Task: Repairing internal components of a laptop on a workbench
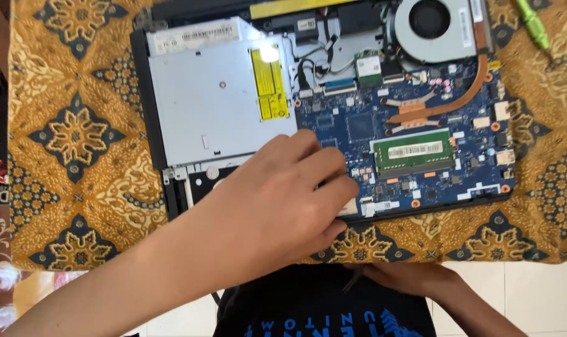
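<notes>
Laptop base (333, 118), opened with its cover off, lies flat on a gold-and-brown patterned cloth (77, 137) that covers the bench. Its near edge runs just short of the cloth's near border, beyond which pale tiled floor (533, 293) shows. To the laptop's left, the cloth gives a broad open band; to its right, a narrower one. The far edge of the laptop is cut off by the frame.

The left hand (277, 200) reaches in from the near left and rests over the laptop's near middle, fingers (333, 171) loosely curled and close together, tips touching the blue motherboard (358, 125) near its front edge. Whether it pinches anything cannot be told. The right hand (396, 274) sits low, just off the laptop's near edge against a dark shirt, mostly hidden; a thin dark tool seems to lie in it, but its grip cannot be judged.

Inside the laptop, a silver optical drive (215, 106) with a yellow label fills the left half, just beside the left hand. A green memory module (414, 153) lies right of the fingers, a copper heat pipe (445, 100) beyond it leading to the round cooling fan (430, 25) at the far right corner. A green screwdriver (533, 25) rests on the cloth right of the fan.
</notes>
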